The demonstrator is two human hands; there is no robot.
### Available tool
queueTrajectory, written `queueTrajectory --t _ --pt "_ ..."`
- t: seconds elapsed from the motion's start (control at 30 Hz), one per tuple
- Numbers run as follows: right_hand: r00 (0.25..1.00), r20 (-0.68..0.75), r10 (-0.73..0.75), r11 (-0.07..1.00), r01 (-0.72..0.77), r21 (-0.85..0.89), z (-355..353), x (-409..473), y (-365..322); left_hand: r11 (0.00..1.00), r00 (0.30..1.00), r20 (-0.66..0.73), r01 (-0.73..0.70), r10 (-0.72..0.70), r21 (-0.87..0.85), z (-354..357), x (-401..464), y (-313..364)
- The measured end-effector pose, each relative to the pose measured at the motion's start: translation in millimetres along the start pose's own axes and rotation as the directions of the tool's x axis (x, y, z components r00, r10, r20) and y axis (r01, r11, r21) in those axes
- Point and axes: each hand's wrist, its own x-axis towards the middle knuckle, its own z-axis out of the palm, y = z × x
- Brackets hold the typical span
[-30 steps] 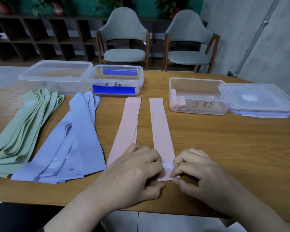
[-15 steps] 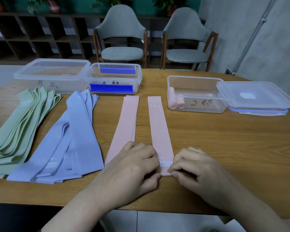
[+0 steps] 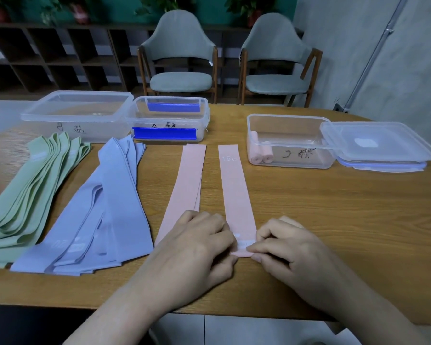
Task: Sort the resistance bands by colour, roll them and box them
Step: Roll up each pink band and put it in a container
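A pink band (image 3: 235, 190) marked 15 LB lies flat, running away from me. Its near end is folded over, and my left hand (image 3: 197, 247) and my right hand (image 3: 291, 247) pinch that fold from either side. A second pink band (image 3: 184, 185) lies just to the left, partly under my left hand. Several blue bands (image 3: 105, 210) and several green bands (image 3: 28, 195) lie fanned out further left. An open clear box (image 3: 289, 139) at the back right holds two rolled pink bands (image 3: 260, 154).
Two more clear boxes stand at the back left: a large one (image 3: 77, 115) and a smaller one with blue clips (image 3: 169, 118). Loose lids (image 3: 378, 143) lie stacked at the far right. Two grey chairs (image 3: 182, 56) stand behind the wooden table (image 3: 334, 220).
Both hands have stayed at the near end of the 15 LB pink band, working its edge over into a small fold. Nothing else has moved.
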Motion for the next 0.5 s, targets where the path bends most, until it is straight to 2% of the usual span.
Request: queueTrajectory --t 0.5 --pt "0.999 -0.016 0.031 0.999 -0.031 -0.008 2.3 1.8 4.7 0.998 0.998 -0.015 0.061 -0.060 0.033 -0.1 0.7 0.2"
